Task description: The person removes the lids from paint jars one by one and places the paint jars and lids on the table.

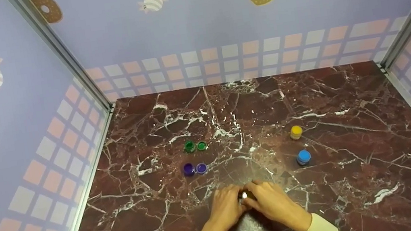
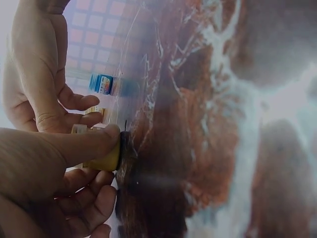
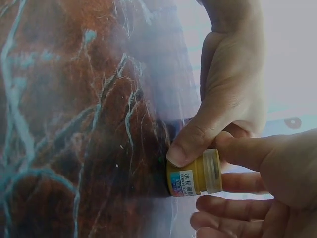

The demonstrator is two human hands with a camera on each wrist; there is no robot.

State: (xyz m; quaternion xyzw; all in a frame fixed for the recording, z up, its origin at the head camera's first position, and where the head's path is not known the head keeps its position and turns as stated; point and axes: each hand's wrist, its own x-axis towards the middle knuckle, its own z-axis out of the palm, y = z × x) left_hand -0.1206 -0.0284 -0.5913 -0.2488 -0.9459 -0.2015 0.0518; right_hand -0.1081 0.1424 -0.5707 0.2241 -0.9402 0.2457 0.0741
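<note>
A small ochre-yellow paint jar [image 3: 190,179] with a printed label and a translucent-rimmed lid [image 3: 212,171] stands between both hands, close to the tabletop. My left hand [image 1: 225,206] grips the jar's body, its thumb [image 2: 99,144] laid along the side. From the other side, my right hand [image 1: 275,201] has its thumb and fingers around the lid at the top. In the head view the hands hide most of this jar. Ahead of them on the right are a blue-lidded jar [image 1: 304,157] and a yellow-lidded jar [image 1: 296,132], both closed.
Left of centre, a green jar [image 1: 190,146] stands uncovered beside its lid [image 1: 202,145]. Nearer is an uncovered purple jar [image 1: 188,169] with its lid [image 1: 201,168] alongside. Patterned panels [image 1: 195,19] enclose the dark red marbled table [image 1: 356,142] at the back and sides.
</note>
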